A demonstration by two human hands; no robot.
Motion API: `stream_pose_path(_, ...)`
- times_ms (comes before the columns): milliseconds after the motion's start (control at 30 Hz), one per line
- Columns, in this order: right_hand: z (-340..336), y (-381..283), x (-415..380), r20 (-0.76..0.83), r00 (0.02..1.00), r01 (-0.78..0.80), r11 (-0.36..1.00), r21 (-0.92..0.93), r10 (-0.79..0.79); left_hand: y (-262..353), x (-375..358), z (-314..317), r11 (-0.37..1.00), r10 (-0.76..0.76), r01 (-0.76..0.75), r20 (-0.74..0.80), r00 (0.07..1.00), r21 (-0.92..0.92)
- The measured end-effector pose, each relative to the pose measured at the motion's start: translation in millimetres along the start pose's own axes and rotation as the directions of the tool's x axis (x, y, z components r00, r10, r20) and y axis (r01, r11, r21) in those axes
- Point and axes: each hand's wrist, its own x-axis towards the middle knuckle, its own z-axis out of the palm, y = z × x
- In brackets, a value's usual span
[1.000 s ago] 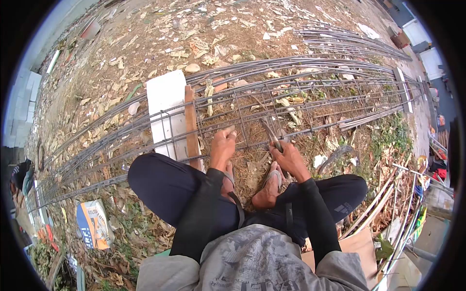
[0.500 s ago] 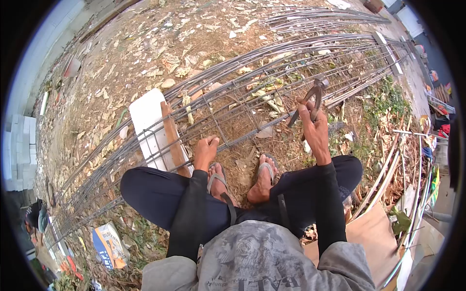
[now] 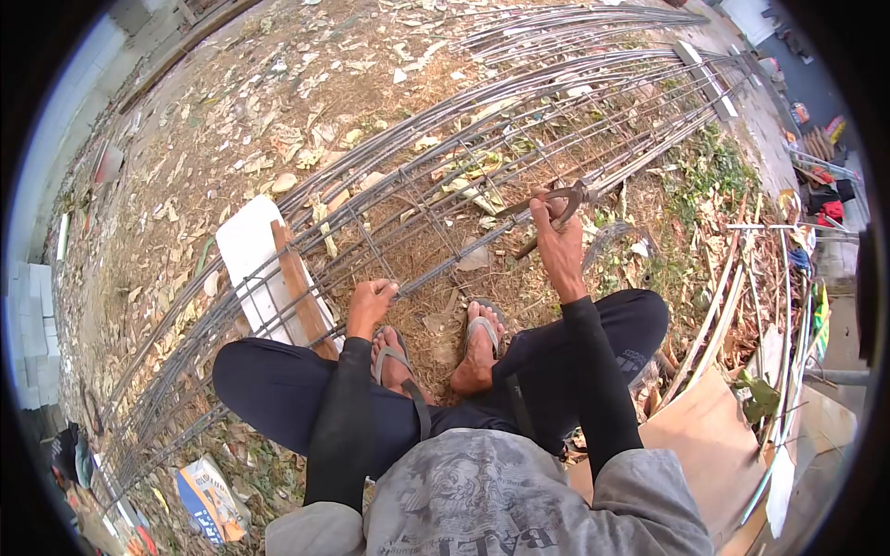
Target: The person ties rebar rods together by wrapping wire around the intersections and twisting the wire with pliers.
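Observation:
A pair of pincers [image 3: 577,194] is gripped in my right hand [image 3: 560,255], its jaws pointing right and its handles spread to the left. This hand is above the near edge of a long rebar cage [image 3: 436,271], made of steel bars with square stirrups. My left hand [image 3: 369,308] is closed in a pinch at the cage's nearest bar. Whatever is between those fingertips is too small to make out. Just left of that hand, a wooden batten [image 3: 298,285] and a white board [image 3: 252,236] lie under the bars.
More loose rebar [image 3: 575,28] lies at the back. A light crosspiece [image 3: 705,79] sits at the cage's far end. Bamboo strips [image 3: 718,310] and a brown sheet [image 3: 709,431] are on the right. A printed bag [image 3: 211,499] lies lower left; dry leaves cover the ground.
My right hand has turned the pincers, so the jaws that pointed up now point right. My left hand stays pinched by the bar. The whole view has shifted slightly.

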Motion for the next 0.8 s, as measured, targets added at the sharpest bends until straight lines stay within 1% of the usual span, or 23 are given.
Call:
stream_pose_path(33,1.1,6.2,3.8,0.030,0.998,-0.055,0.991,-0.124,0.059,-5.9,3.6,1.9,0.999,0.013,-0.013,-0.001,1.000,-0.037)
stream_pose_path(100,16.2,19.5,5.7,0.037,0.999,0.022,0.977,-0.212,-0.015,-12.3,8.6,4.0,0.998,0.035,-0.035,-0.006,0.999,-0.060)
stream_pose_path(200,38.8,47.5,1.7,0.088,0.991,-0.051,0.908,-0.416,0.096,-13.5,5.7,4.3,0.998,0.022,-0.023,-0.014,1.000,-0.060)
stream_pose_path(300,57.3,67.5,-5.9,0.078,0.988,-0.081,0.878,-0.473,0.134,-11.8,4.1,5.6,0.996,0.022,-0.024,-0.026,0.999,-0.088)
stream_pose_path(333,56.8,72.3,-6.3,0.066,0.988,-0.083,0.850,-0.520,0.137,-11.6,5.8,6.5,0.995,0.028,-0.030,-0.024,0.999,-0.097)
stream_pose_path(367,53.9,68.2,-5.5,-0.033,0.999,-0.041,0.857,-0.513,0.028,-17.6,8.8,8.1,0.994,0.030,-0.033,-0.022,0.999,-0.106)
stream_pose_path(400,49.8,61.3,-3.9,-0.130,0.988,0.003,0.860,-0.511,-0.080,-18.7,8.1,8.1,0.993,0.032,-0.034,-0.021,0.999,-0.114)
stream_pose_path(433,44.0,53.5,-0.7,-0.226,0.955,0.049,0.858,-0.511,-0.190,-18.9,7.8,8.1,0.994,0.017,-0.019,-0.026,1.000,-0.105)
stream_pose_path(467,30.2,31.3,0.3,-0.274,0.962,-0.099,0.903,-0.419,-0.021,-12.5,4.9,6.4,0.995,0.003,-0.006,-0.030,1.000,-0.095)
stream_pose_path(500,12.9,14.5,1.8,-0.305,0.941,-0.247,0.915,-0.318,0.148,-5.3,2.7,5.1,0.996,-0.008,0.005,-0.033,0.999,-0.087)
stream_pose_path(567,-19.4,19.3,9.1,-0.457,0.890,-0.118,0.963,-0.241,-0.005,3.8,1.6,0.0,0.999,-0.050,0.051,0.017,0.999,-0.020)
stream_pose_path(600,-27.9,3.8,8.0,-0.378,0.925,-0.094,0.941,-0.325,-0.038,10.6,-0.4,-4.3,0.997,-0.071,0.071,0.038,0.997,0.018)
stream_pose_path(633,-38.9,-13.7,3.2,-0.295,0.953,-0.063,0.914,-0.401,-0.063,16.8,-7.0,-4.8,0.988,0.046,-0.031,-0.098,0.994,0.154)
stream_pose_path(667,-43.9,-33.5,-3.9,-0.207,0.975,-0.025,0.883,-0.469,-0.083,28.1,-19.4,-1.3,0.947,0.181,-0.111,-0.216,0.959,0.300)
stream_pose_path(700,-42.6,-46.5,-12.9,-0.014,0.997,0.055,0.865,-0.499,-0.072,45.0,-30.1,1.5,0.880,0.325,-0.164,-0.312,0.893,0.446)
stream_pose_path(733,-37.6,-54.8,-25.2,0.182,0.982,0.144,0.846,-0.514,-0.056,76.7,-47.6,-1.4,0.926,0.312,-0.232,-0.259,0.914,0.297)
stream_pose_path(767,-28.5,-55.7,-41.4,0.377,0.921,0.298,0.804,-0.515,-0.099,102.2,-62.9,-2.9,0.950,0.305,-0.282,-0.204,0.930,0.136)
stream_pose_path(800,-16.7,-55.7,-58.6,0.533,0.841,0.377,0.803,-0.462,-0.089,107.0,-67.8,0.6,0.957,0.290,-0.291,-0.033,0.956,-0.015)
